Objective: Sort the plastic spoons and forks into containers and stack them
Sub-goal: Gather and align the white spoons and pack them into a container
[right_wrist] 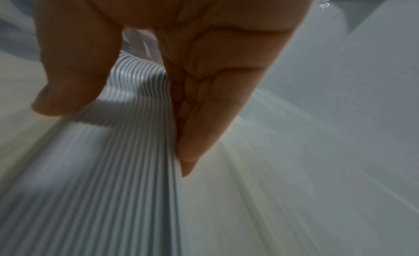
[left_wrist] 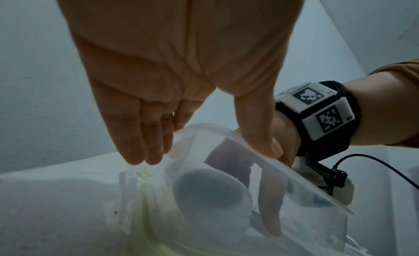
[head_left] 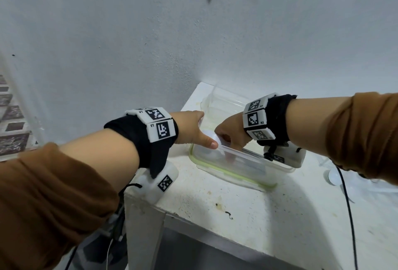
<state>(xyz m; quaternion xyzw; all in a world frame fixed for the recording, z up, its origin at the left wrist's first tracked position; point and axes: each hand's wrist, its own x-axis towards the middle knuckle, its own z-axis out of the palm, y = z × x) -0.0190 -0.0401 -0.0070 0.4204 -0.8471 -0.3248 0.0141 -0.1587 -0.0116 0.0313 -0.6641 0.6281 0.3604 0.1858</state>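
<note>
A clear container (head_left: 237, 176) with a green-edged rim lies on the white table (head_left: 215, 216). My right hand (head_left: 230, 131) reaches down into it and grips a nested stack of white plastic spoons (head_left: 210, 135). In the right wrist view my right hand (right_wrist: 118, 131) has thumb and fingers clamped on the stacked spoon handles (right_wrist: 136, 188). My left hand (head_left: 191, 127) is at the container's left end, fingers straight. In the left wrist view the left hand (left_wrist: 204, 152) has its thumb on the rim, and the spoon bowls (left_wrist: 211, 193) show through the wall. No forks are visible.
A second clear container (head_left: 228, 101) stands just behind, against the wall. The table's left edge drops off beside my left wrist. A black cable (head_left: 349, 205) runs down the right side, near a small white round object (head_left: 332, 177).
</note>
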